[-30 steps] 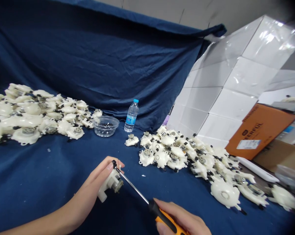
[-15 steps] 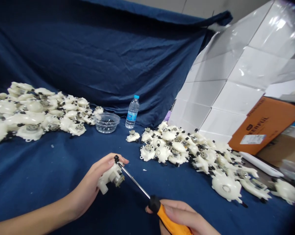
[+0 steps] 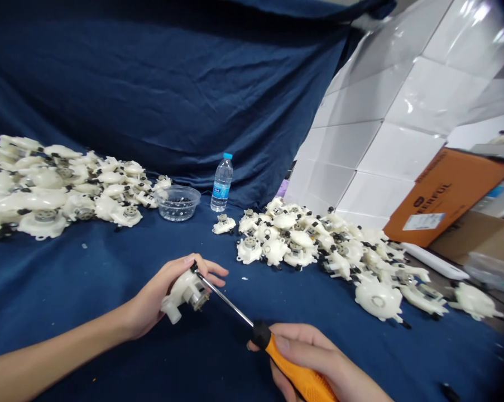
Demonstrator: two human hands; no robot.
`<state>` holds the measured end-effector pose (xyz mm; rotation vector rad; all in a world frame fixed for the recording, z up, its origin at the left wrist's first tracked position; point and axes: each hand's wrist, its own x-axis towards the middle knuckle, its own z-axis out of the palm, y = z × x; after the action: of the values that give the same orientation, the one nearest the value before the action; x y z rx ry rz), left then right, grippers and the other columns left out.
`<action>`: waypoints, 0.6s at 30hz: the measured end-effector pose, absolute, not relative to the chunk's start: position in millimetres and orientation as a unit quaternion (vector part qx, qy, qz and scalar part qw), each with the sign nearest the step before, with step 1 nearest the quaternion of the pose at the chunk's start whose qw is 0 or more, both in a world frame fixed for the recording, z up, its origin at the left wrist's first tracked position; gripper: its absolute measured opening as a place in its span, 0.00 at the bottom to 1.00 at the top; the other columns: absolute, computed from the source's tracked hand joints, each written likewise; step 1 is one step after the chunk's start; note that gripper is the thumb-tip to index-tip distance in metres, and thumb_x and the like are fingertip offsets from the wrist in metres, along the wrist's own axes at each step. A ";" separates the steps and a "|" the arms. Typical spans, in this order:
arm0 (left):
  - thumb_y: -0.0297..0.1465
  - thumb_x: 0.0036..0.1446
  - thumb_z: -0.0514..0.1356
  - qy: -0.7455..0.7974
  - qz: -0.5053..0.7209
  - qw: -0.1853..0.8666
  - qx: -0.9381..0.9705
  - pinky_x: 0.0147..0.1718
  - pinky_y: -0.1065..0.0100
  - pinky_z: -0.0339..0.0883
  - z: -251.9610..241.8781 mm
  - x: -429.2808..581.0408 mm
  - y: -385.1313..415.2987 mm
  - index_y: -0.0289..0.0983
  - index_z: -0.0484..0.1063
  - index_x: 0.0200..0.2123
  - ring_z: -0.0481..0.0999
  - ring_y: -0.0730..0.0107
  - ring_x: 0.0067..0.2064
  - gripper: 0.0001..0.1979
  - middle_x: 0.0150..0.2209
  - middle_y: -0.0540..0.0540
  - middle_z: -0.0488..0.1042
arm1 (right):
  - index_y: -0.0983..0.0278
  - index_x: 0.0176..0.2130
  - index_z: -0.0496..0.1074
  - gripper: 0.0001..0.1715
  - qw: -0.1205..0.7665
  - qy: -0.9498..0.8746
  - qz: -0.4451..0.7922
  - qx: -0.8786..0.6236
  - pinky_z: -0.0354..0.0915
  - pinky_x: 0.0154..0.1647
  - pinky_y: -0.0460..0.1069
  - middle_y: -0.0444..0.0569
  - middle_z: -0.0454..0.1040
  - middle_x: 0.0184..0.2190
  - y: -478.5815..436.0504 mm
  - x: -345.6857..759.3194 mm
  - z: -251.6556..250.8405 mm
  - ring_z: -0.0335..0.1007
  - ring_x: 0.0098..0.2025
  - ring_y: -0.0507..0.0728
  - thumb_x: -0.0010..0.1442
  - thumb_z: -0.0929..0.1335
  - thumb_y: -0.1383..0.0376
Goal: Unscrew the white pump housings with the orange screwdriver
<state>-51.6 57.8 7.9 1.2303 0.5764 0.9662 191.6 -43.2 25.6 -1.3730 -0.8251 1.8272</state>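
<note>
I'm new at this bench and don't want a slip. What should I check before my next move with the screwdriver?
Left hand on the white plastic housing: ok, fingers wrapped around it.
Right hand on the orange screwdriver handle: ok, fingers closed around it.
Steel shaft meeting the housing: ok, it reaches the housing's upper end.
Tip seated in a screw head: cannot tell, too small to see.
Clear plastic bowl of small dark parts: ok, upright on the blue cloth, beyond the hands.
</note>
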 end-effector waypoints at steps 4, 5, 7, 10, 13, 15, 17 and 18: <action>0.47 0.64 0.44 0.275 0.385 0.708 0.524 0.35 0.70 0.68 9.1 -49.2 55.1 0.34 0.76 0.35 0.73 0.63 0.38 0.28 0.38 0.39 0.76 | 0.67 0.39 0.69 0.16 0.340 -0.362 0.691 -0.526 0.46 0.14 0.40 0.42 0.69 0.18 -39.9 192.2 28.0 0.56 0.14 0.44 0.58 0.69 0.57; 0.48 0.63 0.44 0.283 0.379 0.714 0.516 0.34 0.71 0.68 9.4 -49.0 55.0 0.33 0.76 0.35 0.73 0.65 0.36 0.29 0.36 0.40 0.75 | 0.68 0.40 0.70 0.17 0.335 -0.370 0.689 -0.525 0.46 0.14 0.40 0.42 0.69 0.18 -39.7 192.6 28.5 0.56 0.14 0.43 0.58 0.69 0.56; 0.49 0.63 0.46 0.296 0.374 0.726 0.495 0.32 0.72 0.68 9.8 -48.6 55.4 0.33 0.77 0.36 0.72 0.67 0.34 0.28 0.35 0.40 0.75 | 0.68 0.41 0.71 0.17 0.329 -0.377 0.687 -0.528 0.45 0.15 0.41 0.42 0.68 0.18 -40.3 193.3 29.0 0.55 0.13 0.43 0.58 0.69 0.56; 0.48 0.62 0.49 0.318 0.378 0.728 0.476 0.32 0.72 0.68 9.8 -48.8 56.2 0.34 0.77 0.36 0.71 0.68 0.34 0.25 0.36 0.41 0.75 | 0.67 0.41 0.72 0.18 0.326 -0.370 0.689 -0.531 0.45 0.16 0.41 0.42 0.68 0.19 -42.0 193.7 28.9 0.53 0.14 0.43 0.58 0.70 0.56; 0.48 0.61 0.50 0.342 0.367 0.724 0.473 0.29 0.73 0.68 8.8 -49.8 56.5 0.34 0.77 0.38 0.69 0.69 0.32 0.25 0.35 0.43 0.73 | 0.67 0.41 0.73 0.19 0.323 -0.372 0.691 -0.528 0.46 0.17 0.40 0.42 0.68 0.20 -42.7 194.0 28.3 0.53 0.16 0.43 0.56 0.71 0.55; 0.47 0.62 0.51 0.343 0.358 0.722 0.482 0.28 0.73 0.67 7.5 -50.5 57.3 0.34 0.77 0.40 0.68 0.71 0.30 0.24 0.33 0.45 0.70 | 0.66 0.41 0.73 0.18 0.318 -0.377 0.692 -0.527 0.48 0.17 0.40 0.42 0.67 0.20 -42.6 194.3 27.7 0.53 0.16 0.43 0.55 0.71 0.56; 0.44 0.62 0.50 0.332 0.354 0.712 0.507 0.26 0.73 0.65 5.7 -51.0 59.4 0.34 0.77 0.38 0.67 0.72 0.28 0.22 0.30 0.47 0.68 | 0.66 0.42 0.72 0.17 0.314 -0.383 0.690 -0.528 0.49 0.18 0.40 0.41 0.68 0.20 -42.7 194.5 27.4 0.53 0.16 0.43 0.57 0.71 0.57; 0.42 0.62 0.50 0.323 0.355 0.702 0.527 0.26 0.73 0.64 4.7 -51.2 60.7 0.34 0.76 0.34 0.67 0.72 0.27 0.20 0.28 0.47 0.67 | 0.67 0.42 0.72 0.17 0.310 -0.391 0.688 -0.527 0.49 0.18 0.40 0.41 0.67 0.20 -42.9 194.5 27.4 0.53 0.16 0.43 0.57 0.71 0.57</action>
<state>-51.2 60.7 4.7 1.1727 0.7189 0.7899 194.5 -42.9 27.4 -1.3920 -1.0316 1.8172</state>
